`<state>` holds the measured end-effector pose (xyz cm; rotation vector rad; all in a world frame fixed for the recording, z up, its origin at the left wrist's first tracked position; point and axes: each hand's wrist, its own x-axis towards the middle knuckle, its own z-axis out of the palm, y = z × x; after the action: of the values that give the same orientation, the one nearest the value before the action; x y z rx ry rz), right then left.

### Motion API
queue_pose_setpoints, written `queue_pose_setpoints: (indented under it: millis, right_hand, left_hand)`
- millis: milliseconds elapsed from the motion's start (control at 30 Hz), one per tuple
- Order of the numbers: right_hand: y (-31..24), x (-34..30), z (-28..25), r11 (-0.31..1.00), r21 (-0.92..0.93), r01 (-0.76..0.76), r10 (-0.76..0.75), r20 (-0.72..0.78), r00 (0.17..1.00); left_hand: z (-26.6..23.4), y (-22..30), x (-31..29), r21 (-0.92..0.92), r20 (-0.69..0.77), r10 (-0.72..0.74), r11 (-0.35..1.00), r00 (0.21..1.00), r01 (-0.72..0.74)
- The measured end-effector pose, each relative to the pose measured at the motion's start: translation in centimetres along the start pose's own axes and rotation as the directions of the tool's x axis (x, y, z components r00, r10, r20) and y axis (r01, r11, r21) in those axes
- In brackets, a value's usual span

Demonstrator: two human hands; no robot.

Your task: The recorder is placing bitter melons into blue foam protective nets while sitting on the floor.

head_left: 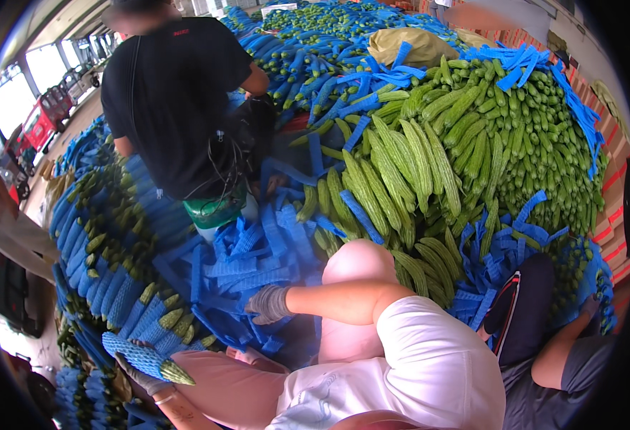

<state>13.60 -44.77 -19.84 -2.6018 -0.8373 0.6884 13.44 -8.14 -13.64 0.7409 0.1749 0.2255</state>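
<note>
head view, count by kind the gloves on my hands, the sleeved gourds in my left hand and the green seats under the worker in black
Grey gloves: 2, one on the left hand, one on the right hand
Blue-sleeved gourd: 1
Green seat: 1
Total: 4

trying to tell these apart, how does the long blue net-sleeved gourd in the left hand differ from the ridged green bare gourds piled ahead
The blue net-sleeved gourd is mostly wrapped; the bare green gourds show ridged skin. The sleeved gourd is held in the left hand; the bare gourds lie heaped. Both are long.
</note>
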Motion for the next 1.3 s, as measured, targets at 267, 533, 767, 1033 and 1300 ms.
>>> queue_pose_setpoints:
  millis: [267,533,767,1033,1300]
  right_hand:
    - [-0.5,0.2,-0.5,0.998,-0.021,0.056,-0.056,0.002,0.998]
    - [1.8,-0.8,0.5,0.999,0.023,0.038,-0.036,-0.081,0.996]
    - [-0.3,0.2,-0.1,0.993,0.049,0.105,-0.102,-0.064,0.993]
    - [2.3,0.2,1.5,0.974,0.187,0.127,-0.099,-0.152,0.983]
    - [4.2,1.4,3.3,0.939,0.326,0.113,-0.075,-0.126,0.989]
  left_hand:
    - [-1.1,0.6,-0.1,-0.002,0.069,0.002,1.000,0.998,-0.002]
    - [4.7,-1.7,-1.6,-0.179,-0.011,-0.121,0.977,0.993,0.117]
    - [3.1,0.3,-3.1,-0.288,-0.040,-0.121,0.952,0.992,0.104]
    - [4.7,-0.7,-3.0,-0.258,-0.126,-0.176,0.956,0.976,0.139]
    - [4.1,-0.8,-2.5,-0.209,-0.186,-0.116,0.975,0.976,0.076]
